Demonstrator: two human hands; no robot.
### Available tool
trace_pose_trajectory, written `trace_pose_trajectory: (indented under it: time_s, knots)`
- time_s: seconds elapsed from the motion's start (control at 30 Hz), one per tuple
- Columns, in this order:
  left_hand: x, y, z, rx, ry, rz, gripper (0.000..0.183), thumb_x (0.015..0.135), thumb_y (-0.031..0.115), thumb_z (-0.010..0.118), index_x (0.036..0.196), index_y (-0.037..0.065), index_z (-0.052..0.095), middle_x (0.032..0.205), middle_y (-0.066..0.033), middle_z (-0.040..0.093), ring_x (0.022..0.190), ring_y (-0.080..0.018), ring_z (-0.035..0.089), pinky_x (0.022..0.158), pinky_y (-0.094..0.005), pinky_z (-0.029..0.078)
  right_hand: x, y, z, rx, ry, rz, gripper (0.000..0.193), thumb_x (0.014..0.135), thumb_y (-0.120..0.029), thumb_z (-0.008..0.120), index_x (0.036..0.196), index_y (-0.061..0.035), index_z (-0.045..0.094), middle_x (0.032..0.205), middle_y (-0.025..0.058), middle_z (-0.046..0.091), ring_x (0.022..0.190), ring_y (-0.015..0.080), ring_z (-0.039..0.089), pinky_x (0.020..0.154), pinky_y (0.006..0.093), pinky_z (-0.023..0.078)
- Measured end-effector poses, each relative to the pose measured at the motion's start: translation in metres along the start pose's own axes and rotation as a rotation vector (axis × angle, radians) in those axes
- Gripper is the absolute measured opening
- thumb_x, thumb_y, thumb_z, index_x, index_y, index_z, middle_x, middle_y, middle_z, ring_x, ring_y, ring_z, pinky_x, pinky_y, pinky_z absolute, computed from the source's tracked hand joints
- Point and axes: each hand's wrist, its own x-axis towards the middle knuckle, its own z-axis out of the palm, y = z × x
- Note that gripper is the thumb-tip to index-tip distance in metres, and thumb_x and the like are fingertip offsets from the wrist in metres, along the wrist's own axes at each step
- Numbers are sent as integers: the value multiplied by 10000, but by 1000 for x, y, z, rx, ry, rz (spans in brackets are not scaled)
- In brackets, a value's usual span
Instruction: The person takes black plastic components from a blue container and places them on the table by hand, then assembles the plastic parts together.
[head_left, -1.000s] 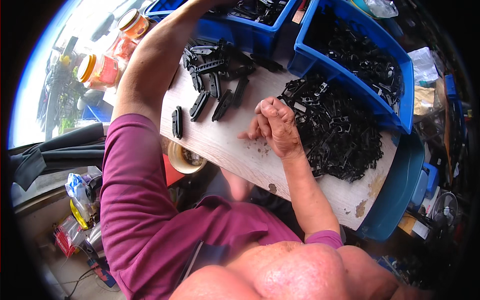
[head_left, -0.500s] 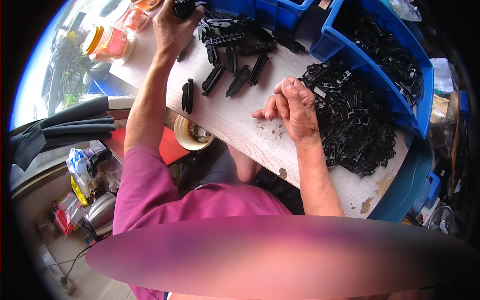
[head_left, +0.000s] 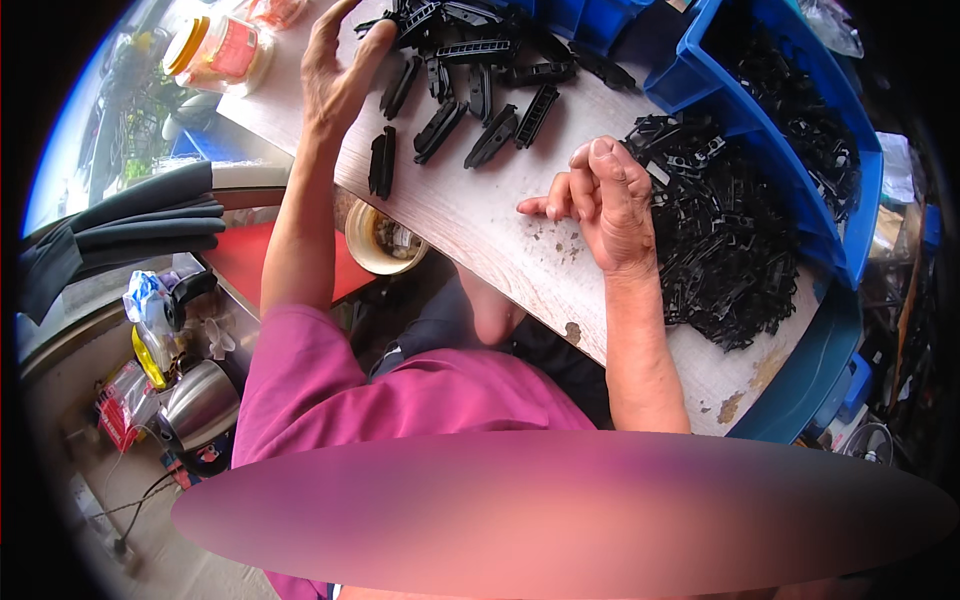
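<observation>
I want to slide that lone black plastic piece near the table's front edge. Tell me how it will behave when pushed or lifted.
The lone black plastic piece looks like rigid moulded plastic, so it probably stays stiff rather than flexing. It is small and thin, so likely light. It lies flat on the pale tabletop, so it should slide, not roll. The left hand is nearest it.

The head camera looks steeply down, close over the worktable (head_left: 470,215).
</observation>
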Motion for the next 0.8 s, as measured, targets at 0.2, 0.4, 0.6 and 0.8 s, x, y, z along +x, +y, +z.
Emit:
trace_pose_trajectory:
  time_s: [0.2, 0.4, 0.6, 0.8]
  knots:
    - [-87, 8, -18, 359, -226, 344, 766, 789, 488, 767, 1410, 127, 501, 1467, -215, 405, 1413, -436, 300, 1139, -533, 276, 0, 2, 3, 0, 25, -8, 272, 1022, -274, 527, 939, -16, 554, 516, -12, 379, 526, 141, 561, 683, 467, 623]
    - [-73, 5, 12, 645, -277, 345, 787, 806, 572, 707, 1464, 238, 435, 1510, -211, 316, 1426, -465, 228, 1120, -625, 205, 0, -1, 4, 8, 5, 40, 270, 1020, -271, 535, 942, -13, 550, 532, -7, 399, 531, 140, 560, 669, 469, 623]
    - [-36, -3, 41, 694, -208, 351, 756, 819, 565, 691, 1456, 242, 440, 1471, -210, 377, 1399, -456, 289, 1097, -663, 206, -1, -2, -3, -21, -81, 65, 311, 1014, -305, 549, 950, 0, 542, 541, -5, 406, 535, 135, 567, 662, 453, 626]
    - [-7, 11, 41, 430, -130, 462, 674, 797, 442, 761, 1373, 171, 542, 1414, -192, 474, 1382, -418, 352, 1109, -548, 291, -2, -4, 2, -30, 5, 28, 334, 1000, -327, 562, 921, -3, 547, 540, -6, 399, 535, 131, 569, 657, 437, 627]
